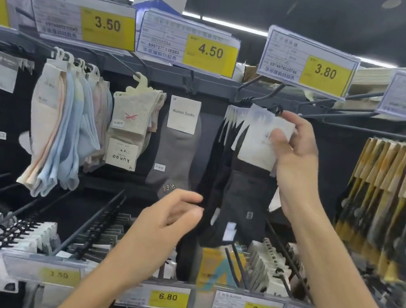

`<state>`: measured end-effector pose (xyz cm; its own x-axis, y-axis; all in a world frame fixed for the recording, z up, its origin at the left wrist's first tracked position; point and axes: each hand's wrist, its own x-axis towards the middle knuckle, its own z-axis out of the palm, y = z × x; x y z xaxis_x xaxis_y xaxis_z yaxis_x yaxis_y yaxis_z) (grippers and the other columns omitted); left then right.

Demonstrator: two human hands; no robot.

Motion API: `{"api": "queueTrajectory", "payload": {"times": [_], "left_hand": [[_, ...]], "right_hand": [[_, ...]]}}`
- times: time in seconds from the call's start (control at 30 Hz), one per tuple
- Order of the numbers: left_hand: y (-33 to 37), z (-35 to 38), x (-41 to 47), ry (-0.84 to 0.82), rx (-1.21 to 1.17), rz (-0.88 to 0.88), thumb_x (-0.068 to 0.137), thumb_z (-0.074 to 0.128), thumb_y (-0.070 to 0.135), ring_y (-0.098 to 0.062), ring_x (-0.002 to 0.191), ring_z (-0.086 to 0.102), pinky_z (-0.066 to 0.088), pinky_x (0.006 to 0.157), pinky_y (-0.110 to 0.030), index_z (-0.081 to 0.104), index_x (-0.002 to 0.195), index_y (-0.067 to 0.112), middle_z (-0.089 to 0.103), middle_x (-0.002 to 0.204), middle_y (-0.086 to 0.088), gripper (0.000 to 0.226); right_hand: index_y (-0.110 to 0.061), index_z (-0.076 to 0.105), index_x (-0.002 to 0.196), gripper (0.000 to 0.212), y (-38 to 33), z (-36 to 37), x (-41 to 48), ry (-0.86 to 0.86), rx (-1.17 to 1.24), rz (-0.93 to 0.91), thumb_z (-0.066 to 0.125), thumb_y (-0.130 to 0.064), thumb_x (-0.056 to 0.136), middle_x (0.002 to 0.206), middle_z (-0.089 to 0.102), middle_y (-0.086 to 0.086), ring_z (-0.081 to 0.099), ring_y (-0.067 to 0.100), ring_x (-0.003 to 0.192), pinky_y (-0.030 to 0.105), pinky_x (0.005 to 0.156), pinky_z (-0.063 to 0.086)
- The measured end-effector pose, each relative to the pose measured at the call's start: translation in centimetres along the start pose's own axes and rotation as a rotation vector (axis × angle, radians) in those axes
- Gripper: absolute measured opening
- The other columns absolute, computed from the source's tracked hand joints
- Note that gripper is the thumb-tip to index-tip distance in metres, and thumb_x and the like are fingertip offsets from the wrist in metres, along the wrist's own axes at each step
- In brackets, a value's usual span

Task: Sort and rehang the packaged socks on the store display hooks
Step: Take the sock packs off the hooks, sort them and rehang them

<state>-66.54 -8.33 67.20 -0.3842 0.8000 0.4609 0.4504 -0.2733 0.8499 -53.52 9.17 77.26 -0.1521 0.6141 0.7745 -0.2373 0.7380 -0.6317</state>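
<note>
The right hand (294,153) is up high. Its thumb and fingers pinch the white card top of a dark grey sock pack (249,186). The pack's little black hanger loop (277,110) sits at the fingertips, right by the thin black metal hook (262,98). I cannot tell if the loop is on the hook yet.

The left hand (172,217) is lower down. Its fingers are curled and touch the bottom edge of the black socks (215,176) hanging just left of the held pack. It looks like a soft pinch, but I cannot be sure.

The pack looks light. The sock part is soft and floppy, so it will swing. The card is stiff, so the top is the best place to hold it.

The picture is blurry. The print on the card is too fuzzy to read. The right palm hides the card's right edge.
</note>
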Motion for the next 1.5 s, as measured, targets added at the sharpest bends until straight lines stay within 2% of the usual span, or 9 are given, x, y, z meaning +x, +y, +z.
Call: {"api": "queueTrajectory", "payload": {"times": [0.17,0.3,0.47,0.57,0.77,0.9,1.1,1.23,1.5], "left_hand": [[-1.0,0.9,-0.9,-0.048,0.526,0.005,0.084,0.048,0.059,0.013,0.099,0.060,0.053,0.091,-0.028,0.058,0.107,0.047,0.065,0.100,0.035,0.028],[-0.9,1.3,-1.3,-0.069,0.690,0.051,0.081,0.037,0.067,0.012,0.097,0.060,0.054,0.088,-0.029,0.049,0.112,0.050,0.064,0.099,0.036,0.038],[-1.1,1.5,-1.5,0.001,0.726,0.083,0.078,0.027,0.069,0.010,0.093,0.061,0.054,0.083,-0.028,0.051,0.110,0.048,0.065,0.095,0.035,0.046],[-0.6,1.8,-1.7,0.075,0.775,0.118,0.084,0.036,0.059,0.006,0.086,0.063,0.055,0.077,-0.029,0.060,0.103,0.042,0.067,0.088,0.030,0.035],[2.3,5.8,-4.0,0.206,0.524,0.465,0.094,0.049,0.034,-0.003,0.071,0.064,0.049,0.064,-0.024,0.069,0.089,0.028,0.068,0.077,0.017,0.021],[2.4,16.0,-5.9,-0.102,0.289,0.465,0.093,0.050,0.027,0.002,0.067,0.059,0.044,0.059,-0.016,0.068,0.089,0.023,0.064,0.072,0.018,0.018],[-5.3,39.2,-17.0,-0.981,0.321,0.119,0.070,0.050,0.018,-0.007,0.073,0.066,0.053,0.066,-0.029,0.062,0.083,0.040,0.072,0.074,0.010,0.029],[-9.3,52.4,-29.7,-1.477,0.292,-0.072,0.077,0.061,0.004,-0.010,0.076,0.069,0.051,0.068,-0.026,0.075,0.084,0.015,0.074,0.078,0.001,0.019],[-12.8,67.8,-45.9,-1.802,0.304,-0.313,0.091,0.064,0.017,0.025,0.069,0.054,0.038,0.065,0.001,0.058,0.065,0.050,0.059,0.067,0.045,0.043]], "right_hand": [[-0.041,0.054,0.126,0.031,0.7,1.4,3.2,0.012,-0.119,-0.047,0.053,-0.028,0.097,0.100,0.059,-0.020,0.059,0.008,0.095,0.025,0.083,0.055],[-0.042,0.052,0.127,0.030,2.1,2.2,3.6,-0.045,-0.114,-0.107,0.054,-0.031,0.099,0.097,0.064,-0.007,0.062,0.007,0.091,0.031,0.090,0.054],[-0.026,0.051,0.139,0.039,3.3,2.6,3.9,-0.087,-0.178,-0.159,0.055,-0.028,0.100,0.101,0.066,0.003,0.060,0.017,0.088,0.038,0.083,0.054],[-0.022,0.044,0.146,0.050,3.0,2.1,3.7,-0.142,-0.221,-0.110,0.059,-0.021,0.099,0.091,0.063,-0.012,0.059,0.002,0.075,0.024,0.070,0.054],[-0.021,0.052,0.137,0.043,0.2,-4.0,-4.8,-0.183,-0.243,-0.125,0.061,-0.016,0.095,0.113,0.061,-0.008,0.061,0.005,0.105,0.017,0.086,0.053],[-0.021,0.063,0.121,0.024,0.2,-13.7,-17.4,-0.277,-0.202,-0.032,0.053,-0.020,0.100,0.112,0.065,-0.006,0.065,0.014,0.103,0.021,0.083,0.053],[-0.020,0.056,0.124,0.022,4.1,-31.6,-41.7,0.107,-0.403,0.891,0.045,-0.026,0.105,0.107,0.067,-0.004,0.064,0.015,0.101,0.041,0.090,0.050],[-0.032,0.059,0.117,0.016,2.0,-42.7,-56.1,0.259,-0.490,1.308,0.053,-0.026,0.103,0.106,0.071,0.000,0.066,0.016,0.096,0.036,0.088,0.050],[-0.040,0.065,0.112,0.026,1.2,-57.2,-73.0,0.323,-0.520,1.751,0.052,-0.026,0.095,0.108,0.072,-0.013,0.067,0.009,0.096,0.036,0.087,0.053]]}}
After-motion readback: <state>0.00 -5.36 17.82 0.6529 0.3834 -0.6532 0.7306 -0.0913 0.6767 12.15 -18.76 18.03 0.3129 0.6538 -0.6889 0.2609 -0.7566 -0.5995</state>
